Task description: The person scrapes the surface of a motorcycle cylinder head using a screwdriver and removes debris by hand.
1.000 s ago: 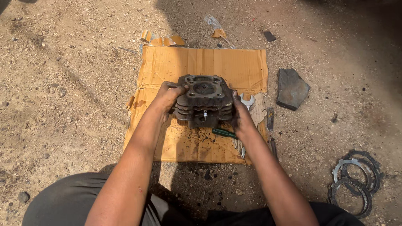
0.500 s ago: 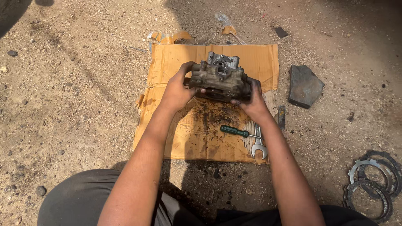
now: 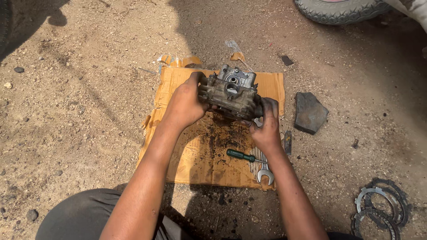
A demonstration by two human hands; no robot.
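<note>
Both hands hold one grimy engine block [image 3: 232, 94] above the far half of a flattened cardboard sheet [image 3: 178, 153] spread on gravelly ground [image 3: 75, 111]. The left hand [image 3: 186, 103] grips its left side with fingers [image 3: 198, 78] curled over the top edge; the right hand [image 3: 267, 126] clasps its right side from below, fingers [image 3: 269, 106] closed against the metal. Under the block the cardboard is stained dark with oil.

Near the cardboard's near right corner lie one green-handled screwdriver [image 3: 240, 155] and one open-ended spanner [image 3: 265, 174], just beside each other, close to the right wrist. Off the right edge sits one flat dark stone [image 3: 309, 113], with a small dark tool [image 3: 288, 142] between it and the cardboard. A stack of toothed metal rings [image 3: 379, 208], too overlapped to count, lies well apart on the ground to the right. One tyre [image 3: 340, 10] shows at the far right. Torn cardboard scraps [image 3: 180, 60] lie past the far edge.
</note>
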